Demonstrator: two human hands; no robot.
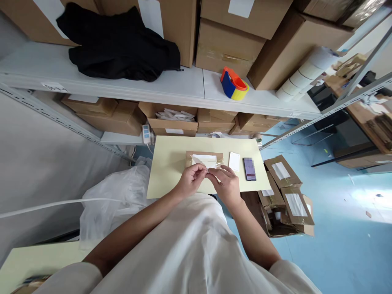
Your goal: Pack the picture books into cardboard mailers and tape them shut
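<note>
My left hand point(192, 179) and my right hand point(226, 184) meet fingertip to fingertip over the near side of a small taped cardboard box point(189, 158). Both are closed in a pinch on a thin white paper label point(198, 161), whose pointed corner stands up above the left fingers. Part of the label is hidden behind the fingers. Flat on top of the box shows a white sheet point(211, 158) under shiny tape. To the right of the box, a white card point(234, 161) and a phone point(250, 169) lie on the pale yellow table point(167, 179).
Behind the table, a metal shelf point(171, 92) carries cardboard boxes, a black garment point(122, 49), a tape dispenser point(234, 85) and label rolls point(303, 77). Flattened and open cartons point(286, 196) lie on the floor at right. Clear plastic bags point(113, 200) bulge at left.
</note>
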